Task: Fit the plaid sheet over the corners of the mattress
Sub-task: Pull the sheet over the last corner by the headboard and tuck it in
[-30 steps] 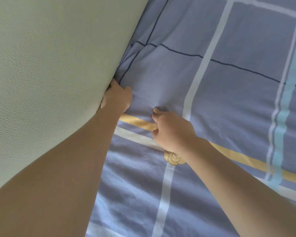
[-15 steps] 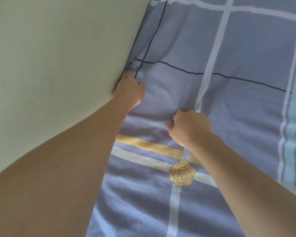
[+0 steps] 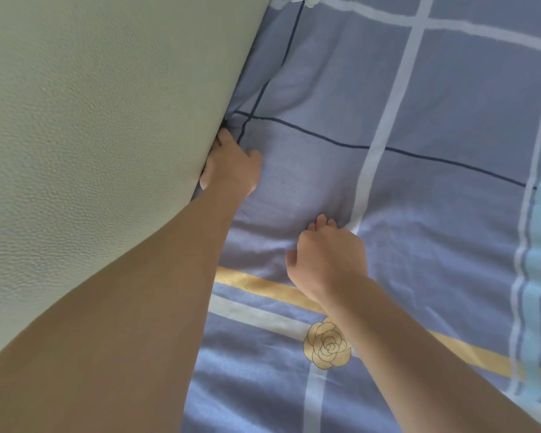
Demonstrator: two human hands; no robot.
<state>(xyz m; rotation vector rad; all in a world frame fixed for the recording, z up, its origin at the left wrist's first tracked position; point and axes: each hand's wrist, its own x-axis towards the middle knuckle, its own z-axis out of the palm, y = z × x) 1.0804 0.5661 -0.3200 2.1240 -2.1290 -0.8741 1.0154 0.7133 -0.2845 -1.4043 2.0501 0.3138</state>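
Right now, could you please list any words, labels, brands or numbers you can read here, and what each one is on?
None: no readable text shows in this view.
plaid sheet: only stripes and a printed yellow rose.
pale textured panel: blank.

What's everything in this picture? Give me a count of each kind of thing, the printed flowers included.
Hands: 2 (left hand, right hand)
Plaid sheet: 1
Pale green padded panel: 1
Yellow rose print on the sheet: 1
Total: 5
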